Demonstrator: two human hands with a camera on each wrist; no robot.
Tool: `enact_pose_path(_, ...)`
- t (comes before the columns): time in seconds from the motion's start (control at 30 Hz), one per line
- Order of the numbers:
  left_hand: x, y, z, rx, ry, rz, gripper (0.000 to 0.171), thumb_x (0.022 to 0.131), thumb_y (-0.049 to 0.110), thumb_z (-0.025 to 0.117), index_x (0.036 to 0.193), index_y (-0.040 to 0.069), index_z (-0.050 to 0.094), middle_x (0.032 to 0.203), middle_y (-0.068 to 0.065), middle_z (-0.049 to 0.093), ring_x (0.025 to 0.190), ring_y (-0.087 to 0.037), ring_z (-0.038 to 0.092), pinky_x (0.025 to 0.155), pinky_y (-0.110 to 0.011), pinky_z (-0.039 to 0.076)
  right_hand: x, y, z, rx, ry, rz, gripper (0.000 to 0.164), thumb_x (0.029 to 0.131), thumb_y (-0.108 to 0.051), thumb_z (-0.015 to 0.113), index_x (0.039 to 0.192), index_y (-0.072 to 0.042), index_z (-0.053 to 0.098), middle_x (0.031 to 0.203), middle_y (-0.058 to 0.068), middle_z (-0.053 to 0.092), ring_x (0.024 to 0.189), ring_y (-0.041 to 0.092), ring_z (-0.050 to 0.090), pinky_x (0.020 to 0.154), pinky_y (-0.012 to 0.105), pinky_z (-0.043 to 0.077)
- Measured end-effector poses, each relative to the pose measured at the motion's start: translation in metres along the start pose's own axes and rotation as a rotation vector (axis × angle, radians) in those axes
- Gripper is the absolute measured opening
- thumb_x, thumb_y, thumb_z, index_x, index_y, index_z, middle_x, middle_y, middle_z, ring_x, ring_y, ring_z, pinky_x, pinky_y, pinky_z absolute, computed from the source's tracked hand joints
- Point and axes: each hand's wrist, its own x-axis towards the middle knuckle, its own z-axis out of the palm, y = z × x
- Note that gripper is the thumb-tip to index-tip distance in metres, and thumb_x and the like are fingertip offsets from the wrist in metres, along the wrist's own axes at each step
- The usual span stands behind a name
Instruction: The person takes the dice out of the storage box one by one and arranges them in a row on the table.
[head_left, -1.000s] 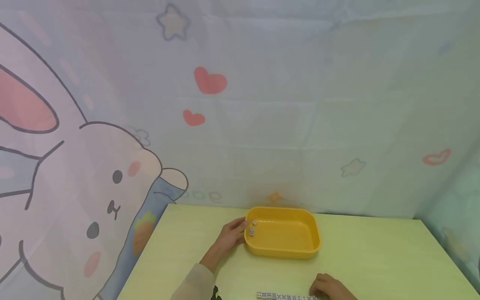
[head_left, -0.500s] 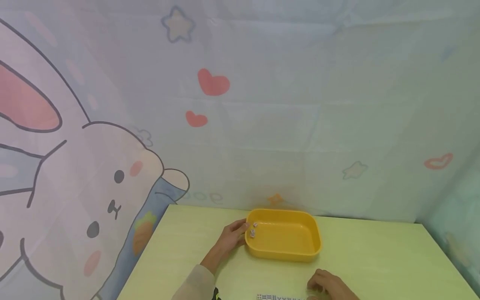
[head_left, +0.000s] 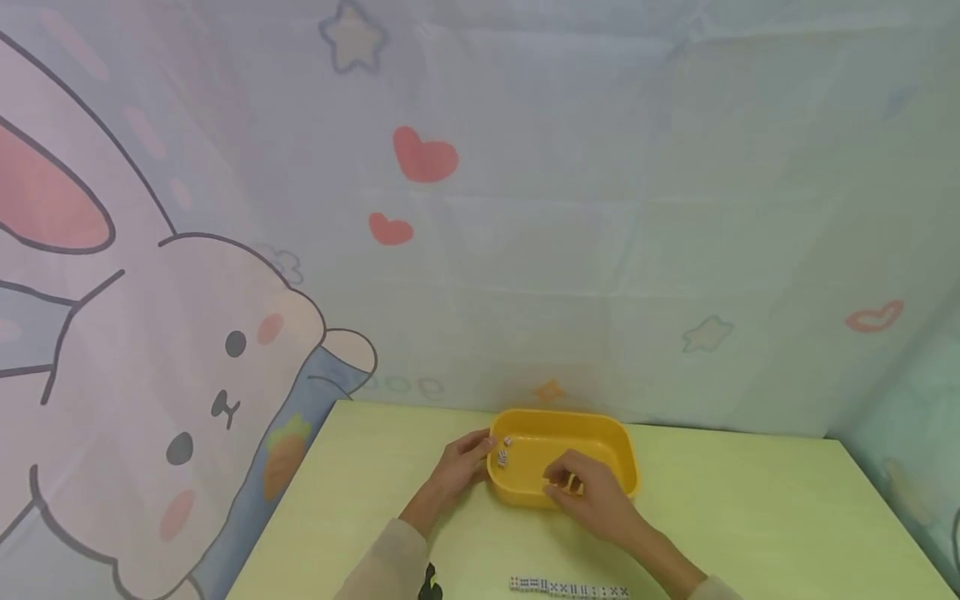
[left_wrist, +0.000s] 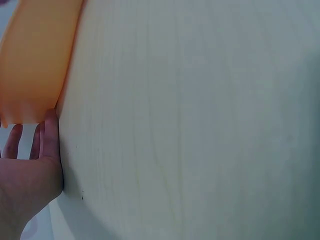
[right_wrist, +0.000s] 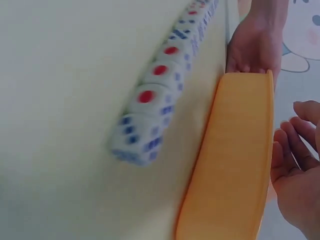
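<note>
A yellow tray (head_left: 525, 483) stands on the table, with a few small white dice (head_left: 502, 458) at its left end. At that end my left hand (head_left: 459, 468) touches the tray's wall; the left wrist view shows its fingers (left_wrist: 50, 135) fairly straight against it. Over the tray's right half hovers my right hand (head_left: 592, 496), fingers loosely bent, a gap between thumb and fingers and nothing seen in it. A straight row of dice (head_left: 570, 588) lies in front of the tray; the right wrist view shows the row's near die (right_wrist: 135, 140) close up, slightly blurred.
The pale table (head_left: 735, 517) reaches out on both sides of the tray. A cloth backdrop (head_left: 525, 333) with a rabbit print hangs behind it. A small black object (head_left: 431, 583) is beside my left sleeve (head_left: 386, 562).
My right hand has left the right end of the dice row and moved forward and left, over the tray. My left hand stays at the tray's left end.
</note>
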Motion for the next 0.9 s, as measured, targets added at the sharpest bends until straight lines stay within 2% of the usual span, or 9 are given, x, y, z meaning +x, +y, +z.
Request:
enact_pose_path(0.17,0.001,0.003,-0.001,0.011,-0.009,0.003,0.057,0.109,0.031,0.063,0.154,-0.002,0.050,0.152,-0.023,0.054,0.134,-0.037,0.058,0.100,-0.039,0.062,0.038,0.006,0.017,0.002,-0.087,0.095,0.015,0.097,-0.012,0.080,0.110,-0.007,0.075,0.102,-0.001,0.072,0.092,0.019,0.066,0.077,0.033,0.062)
enact_pose_path(0.4,-0.001,0.006,-0.002,0.035,-0.027,0.022,0.056,0.110,0.031,0.062,0.154,-0.002,0.051,0.149,-0.022,0.057,0.135,-0.035,0.058,0.101,-0.039,0.061,0.070,0.018,0.042,0.000,-0.156,0.093,0.016,0.097,-0.009,0.077,0.111,0.000,0.076,0.106,0.009,0.075,0.096,0.026,0.069,0.086,0.039,0.062)
enact_pose_path(0.57,-0.001,0.005,0.000,0.042,-0.019,0.030,0.055,0.109,0.031,0.063,0.153,-0.002,0.053,0.147,-0.020,0.060,0.132,-0.030,0.059,0.101,-0.038,0.061,0.081,0.023,0.053,-0.030,-0.209,0.081,0.008,0.094,-0.006,0.078,0.100,-0.001,0.077,0.097,0.005,0.074,0.091,0.021,0.068,0.088,0.044,0.062)
enact_pose_path(0.73,-0.003,0.005,0.000,0.043,-0.011,0.016,0.056,0.109,0.032,0.064,0.152,-0.001,0.053,0.147,-0.019,0.060,0.131,-0.028,0.059,0.101,-0.038,0.061,0.083,0.025,0.059,-0.051,-0.265,0.114,0.007,0.092,-0.004,0.078,0.097,-0.001,0.075,0.094,0.007,0.073,0.089,0.020,0.066,0.087,0.042,0.060)
enact_pose_path(0.9,-0.006,0.003,0.000,0.028,-0.015,0.010,0.058,0.108,0.034,0.065,0.152,-0.002,0.053,0.147,-0.019,0.060,0.132,-0.030,0.059,0.101,-0.038,0.061,0.082,0.026,0.064,-0.054,-0.249,0.109,0.008,0.090,-0.002,0.078,0.095,-0.001,0.071,0.090,0.008,0.071,0.083,0.017,0.063,0.078,0.037,0.059)
